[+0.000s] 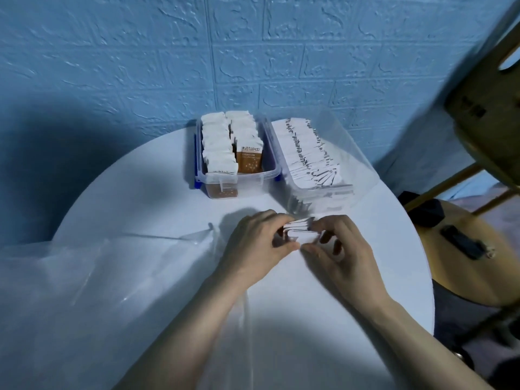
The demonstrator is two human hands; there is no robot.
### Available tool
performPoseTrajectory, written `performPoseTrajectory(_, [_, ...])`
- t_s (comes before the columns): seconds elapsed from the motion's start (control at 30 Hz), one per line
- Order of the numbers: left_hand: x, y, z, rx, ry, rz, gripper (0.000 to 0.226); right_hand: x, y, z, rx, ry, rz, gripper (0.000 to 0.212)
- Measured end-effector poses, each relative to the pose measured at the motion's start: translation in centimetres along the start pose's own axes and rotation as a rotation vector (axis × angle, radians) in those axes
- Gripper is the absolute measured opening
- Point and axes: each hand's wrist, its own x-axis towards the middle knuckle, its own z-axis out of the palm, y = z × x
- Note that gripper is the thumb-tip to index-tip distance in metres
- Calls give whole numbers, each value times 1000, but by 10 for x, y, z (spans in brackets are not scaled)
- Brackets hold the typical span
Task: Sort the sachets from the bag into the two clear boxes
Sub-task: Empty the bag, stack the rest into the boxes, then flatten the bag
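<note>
Both hands meet over the middle of the round white surface (157,192). Left hand (253,249) and right hand (346,249) share one small stack of white sachets (298,228), held just above the surface. Left grip: fingers curled over the stack's left end, thumb underneath, pinching it. Right grip: fingertips on the stack's right end, thumb low and forward, also pinching. Thumbs nearly touch below the stack. Stack edges look squared; the count cannot be told.

Beyond the hands, two clear boxes sit side by side near the far edge. Left clear box (270,175): blue latches, two rows of upright sachets, white tops, brown lower halves with printed lettering on the front one. Right clear box (363,170): tilted, long row of thin white sachets with dark marks, leaning and overlapping. The boxes stand just beside each other.

Clear plastic bag (98,277) lies flat and crumpled across the near left of the surface, under the left forearm.

Blue textured brick-pattern wall (253,52) behind. Wooden chair (484,122) at the right.
</note>
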Motion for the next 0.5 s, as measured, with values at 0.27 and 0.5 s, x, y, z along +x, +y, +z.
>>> performPoseTrajectory(0.27, [11, 21, 37, -264, 4, -146, 30, 10, 8, -29, -3, -51, 186, 32])
performPoseTrajectory(0.5, [16, 31, 15, -225, -261, -222, 37, 11, -2, -50, 139, -185, 363, 41])
